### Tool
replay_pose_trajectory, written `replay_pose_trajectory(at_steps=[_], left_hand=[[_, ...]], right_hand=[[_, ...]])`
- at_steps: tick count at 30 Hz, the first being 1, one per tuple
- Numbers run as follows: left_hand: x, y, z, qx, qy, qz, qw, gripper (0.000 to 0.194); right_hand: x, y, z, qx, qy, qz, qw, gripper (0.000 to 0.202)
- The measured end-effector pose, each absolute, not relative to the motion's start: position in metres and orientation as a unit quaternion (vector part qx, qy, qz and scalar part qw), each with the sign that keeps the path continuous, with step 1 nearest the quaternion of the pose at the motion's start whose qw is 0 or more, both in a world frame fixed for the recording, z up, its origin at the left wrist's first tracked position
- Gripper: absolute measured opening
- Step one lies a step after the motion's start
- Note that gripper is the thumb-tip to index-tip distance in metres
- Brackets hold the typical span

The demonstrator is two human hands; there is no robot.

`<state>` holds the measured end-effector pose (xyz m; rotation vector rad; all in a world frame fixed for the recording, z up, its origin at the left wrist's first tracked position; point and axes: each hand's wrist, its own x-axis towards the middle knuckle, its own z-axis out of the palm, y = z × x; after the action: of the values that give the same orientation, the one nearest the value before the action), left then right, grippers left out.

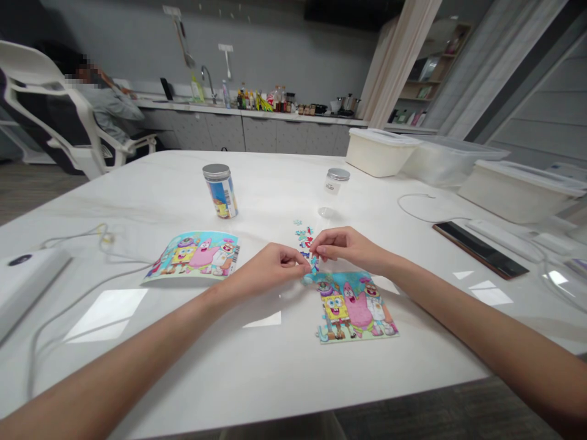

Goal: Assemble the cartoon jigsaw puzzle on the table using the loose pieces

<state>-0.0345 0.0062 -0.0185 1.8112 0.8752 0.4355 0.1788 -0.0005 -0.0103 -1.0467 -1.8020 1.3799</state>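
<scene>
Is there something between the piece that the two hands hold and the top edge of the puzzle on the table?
Nothing visible. The left hand and the right hand pinch a puzzle piece just above the top left corner of the puzzle. A few loose pieces lie behind the hands, not between.

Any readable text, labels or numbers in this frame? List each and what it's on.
No text can be read in this view.
Tin can: printed label, too blurred to read.
Clear jar: white label, print too small.
Picture sheet: barcode at its right edge, digits illegible.
Puzzle: cartoon figures only, no lettering visible.
Counter bottles: too far away.
Left hand and right hand hold puzzle pieces; no print shows.
</scene>
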Motion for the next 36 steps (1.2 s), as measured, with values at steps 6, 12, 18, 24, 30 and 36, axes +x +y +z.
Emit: replay_pose_trajectory(at_steps=[6, 12, 18, 24, 30, 36], left_hand=[[-0.035, 0.006, -0.018, 0.741, 0.369, 0.181, 0.531, 0.023], [-0.035, 0.006, -0.019, 0.74, 0.359, 0.178, 0.54, 0.021], [-0.033, 0.005, -0.017, 0.724, 0.359, 0.148, 0.57, 0.016], [-0.04, 0.004, -0.012, 0.834, 0.336, 0.109, 0.423, 0.021], [-0.05, 0.006, -0.007, 0.944, 0.196, 0.097, 0.246, 0.021], [-0.048, 0.005, -0.01, 0.955, 0.171, 0.096, 0.222, 0.024]], right_hand=[[0.18, 0.0, -0.01, -0.387, -0.687, 0.53, 0.312, 0.015], [0.181, -0.001, -0.01, -0.386, -0.683, 0.535, 0.313, 0.015], [0.182, -0.003, -0.01, -0.374, -0.696, 0.545, 0.279, 0.012], [0.179, -0.006, -0.006, -0.4, -0.764, 0.469, 0.19, 0.008], [0.176, -0.01, -0.006, -0.427, -0.783, 0.425, 0.154, 0.008], [0.173, -0.013, -0.006, -0.437, -0.796, 0.396, 0.135, 0.01]])
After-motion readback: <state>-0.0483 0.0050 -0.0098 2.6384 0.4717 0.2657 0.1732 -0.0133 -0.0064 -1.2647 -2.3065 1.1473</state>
